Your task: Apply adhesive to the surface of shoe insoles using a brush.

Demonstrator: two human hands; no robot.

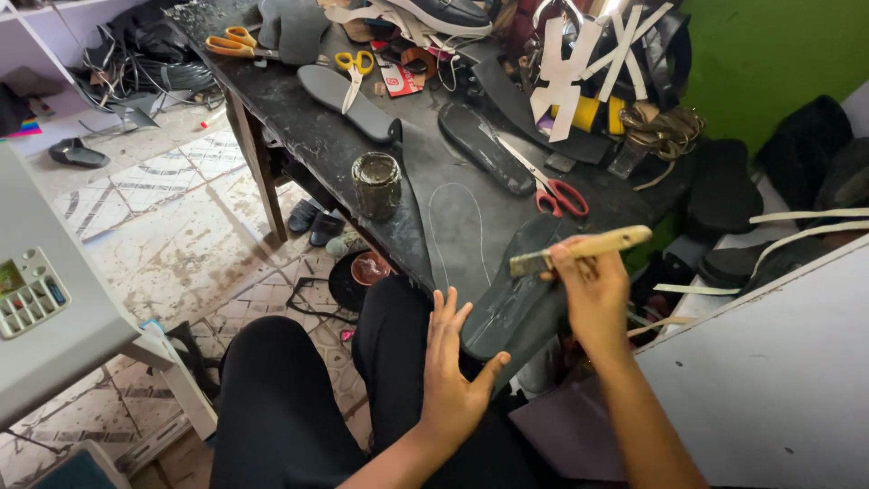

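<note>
Two bare hands over a dark, scratched worktable (362, 149) in a messy room with a bright green wall (769, 54) and dusty patterned floor tiles (172, 226). Right hand (593, 294) closed around a small brush with a pale wooden handle (584, 247), bristle end pointing left, held just above a black shoe sole (516, 294). Sole flat, long and rounded, ridged on top, lying at the near table edge and sticking out over the lap. Left hand (453, 380) open, fingers spread, holding nothing, thumb close to the sole's near end; touching it or not, hard to tell. Black trousers (290, 407) below.

Farther back on the table: a stained round glue jar (376, 184), a thin white loop of thread (457, 226), red-handled scissors (552, 190) beside another black sole (484, 145), a grey insole (348, 101) with yellow-handled scissors (355, 68) lying on it, orange-handled scissors (231, 43) near the far corner. White paper strips (579, 63) piled at the back. Grey machine with buttons (36, 290) at far left. Dark shoes (312, 222) on the floor under the table.
</note>
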